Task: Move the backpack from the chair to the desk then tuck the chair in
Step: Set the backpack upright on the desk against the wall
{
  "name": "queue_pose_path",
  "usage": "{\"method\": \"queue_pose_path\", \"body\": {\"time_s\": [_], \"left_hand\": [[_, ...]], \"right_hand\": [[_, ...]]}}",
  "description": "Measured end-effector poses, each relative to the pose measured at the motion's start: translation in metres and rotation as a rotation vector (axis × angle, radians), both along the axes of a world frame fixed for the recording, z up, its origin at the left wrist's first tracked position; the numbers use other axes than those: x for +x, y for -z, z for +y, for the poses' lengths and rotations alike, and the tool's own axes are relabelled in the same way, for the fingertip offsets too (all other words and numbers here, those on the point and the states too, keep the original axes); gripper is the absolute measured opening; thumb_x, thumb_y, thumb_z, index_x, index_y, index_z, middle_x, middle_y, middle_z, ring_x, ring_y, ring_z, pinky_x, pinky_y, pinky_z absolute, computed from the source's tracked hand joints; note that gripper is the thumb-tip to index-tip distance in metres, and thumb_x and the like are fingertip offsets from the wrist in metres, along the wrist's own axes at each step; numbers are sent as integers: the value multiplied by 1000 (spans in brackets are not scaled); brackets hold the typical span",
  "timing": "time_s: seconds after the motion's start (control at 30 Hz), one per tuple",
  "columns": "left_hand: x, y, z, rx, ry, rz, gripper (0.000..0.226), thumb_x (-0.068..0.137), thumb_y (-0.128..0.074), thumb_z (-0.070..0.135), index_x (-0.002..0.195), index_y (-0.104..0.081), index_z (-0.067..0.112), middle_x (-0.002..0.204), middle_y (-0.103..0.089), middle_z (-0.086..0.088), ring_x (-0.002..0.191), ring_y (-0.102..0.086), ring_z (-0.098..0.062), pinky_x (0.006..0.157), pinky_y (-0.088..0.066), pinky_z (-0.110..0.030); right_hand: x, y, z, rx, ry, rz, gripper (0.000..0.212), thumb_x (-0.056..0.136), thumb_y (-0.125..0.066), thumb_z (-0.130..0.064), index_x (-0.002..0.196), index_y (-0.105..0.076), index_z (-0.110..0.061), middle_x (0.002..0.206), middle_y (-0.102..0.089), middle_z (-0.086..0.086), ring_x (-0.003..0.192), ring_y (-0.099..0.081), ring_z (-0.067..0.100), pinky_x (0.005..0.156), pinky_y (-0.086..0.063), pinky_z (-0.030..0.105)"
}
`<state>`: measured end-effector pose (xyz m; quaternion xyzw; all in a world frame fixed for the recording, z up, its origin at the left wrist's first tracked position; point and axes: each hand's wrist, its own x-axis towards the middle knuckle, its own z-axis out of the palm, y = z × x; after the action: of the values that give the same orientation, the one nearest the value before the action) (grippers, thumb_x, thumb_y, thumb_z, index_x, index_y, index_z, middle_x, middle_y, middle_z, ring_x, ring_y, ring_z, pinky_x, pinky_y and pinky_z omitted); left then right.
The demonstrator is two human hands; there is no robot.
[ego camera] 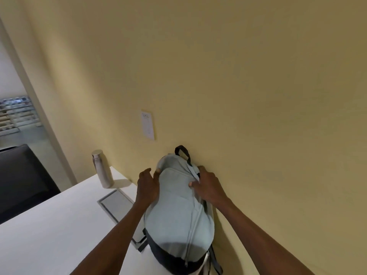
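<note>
A pale blue backpack [176, 211] with a dark base and a dark top loop stands upright on the white desk [59, 225], leaning against the yellow wall. My left hand [148, 185] clasps its upper left side, thumb on the front. On the upper right side, my right hand [208, 187] pinches the fabric by the zip. The chair named in the task is out of view.
A steel bottle [102, 168] stands at the desk's far corner. A grey cable hatch [117, 205] is set into the desktop left of the backpack. A dark chair back or screen [21, 179] sits beyond the desk's left edge. A white notice [148, 125] hangs on the wall.
</note>
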<state>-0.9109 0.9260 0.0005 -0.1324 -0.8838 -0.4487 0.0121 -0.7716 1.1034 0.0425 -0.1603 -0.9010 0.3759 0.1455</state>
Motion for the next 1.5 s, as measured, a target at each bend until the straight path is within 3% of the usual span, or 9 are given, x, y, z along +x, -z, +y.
{"method": "queue_pose_path", "body": {"time_s": [0.13,0.23,0.3,0.4,0.63,0.83,0.97,1.17,1.5], "left_hand": [[28,49,-12,-65,-14,16,81,93,-31,62,154,-18,10,162,-17,-18,147,-21,-38,115,-26,-58],[65,82,-14,-72,-82,-58,92,89,-34,69,156,-1,14,165,6,-13,151,1,-38,112,-23,-67],[90,97,-7,-36,-157,-184,104,83,-29,77,155,2,10,163,12,-21,148,3,-48,107,-24,-72],[100,94,13,113,-281,-520,99,88,-42,67,155,3,10,160,15,-27,145,1,-54,112,-17,-68],[60,82,32,97,-271,-784,95,92,-42,65,154,13,19,161,12,-22,148,-4,-45,119,-12,-60],[53,83,24,69,-229,-793,93,91,-43,65,154,10,21,161,2,-21,145,-14,-46,113,-24,-67],[59,71,16,44,-240,-721,87,95,-38,61,155,2,12,161,-5,-22,146,-16,-42,118,-21,-53],[55,70,11,43,-223,-572,79,96,-45,52,153,-12,8,159,-14,-22,142,-27,-44,116,-28,-56],[90,47,-5,-65,-40,-239,73,103,-35,41,153,-3,-1,164,-2,-19,151,-3,-36,123,-12,-49]], "right_hand": [[10,9,-5,448,25,183,61,90,-54,-12,146,-30,-14,123,-57,12,103,-58,29,79,-52,39],[16,27,-12,903,-103,410,58,88,-49,-13,145,-37,-3,147,-41,25,136,-38,37,109,-37,51],[20,43,-15,1018,-313,313,61,92,-43,-25,149,-32,-8,158,-20,21,148,-15,33,121,-13,49],[24,62,-9,1091,-417,100,63,95,-40,-38,151,-27,-13,162,-7,18,150,1,30,121,-2,49],[8,58,10,1133,-258,114,41,93,-40,-25,127,-58,-10,149,-42,22,140,-38,31,116,-20,43],[5,59,5,1069,-261,117,42,90,-41,-26,124,-59,-9,147,-43,22,137,-41,32,115,-22,44],[4,56,-2,996,-252,33,49,82,-45,-31,124,-58,-9,148,-42,22,137,-41,33,117,-21,46],[8,55,-16,890,-210,8,49,84,-45,-31,124,-58,-6,145,-45,24,132,-45,39,112,-32,53],[39,48,-23,899,-85,100,54,96,-43,-28,141,-43,2,151,-35,26,143,-29,38,119,-18,49]]}}
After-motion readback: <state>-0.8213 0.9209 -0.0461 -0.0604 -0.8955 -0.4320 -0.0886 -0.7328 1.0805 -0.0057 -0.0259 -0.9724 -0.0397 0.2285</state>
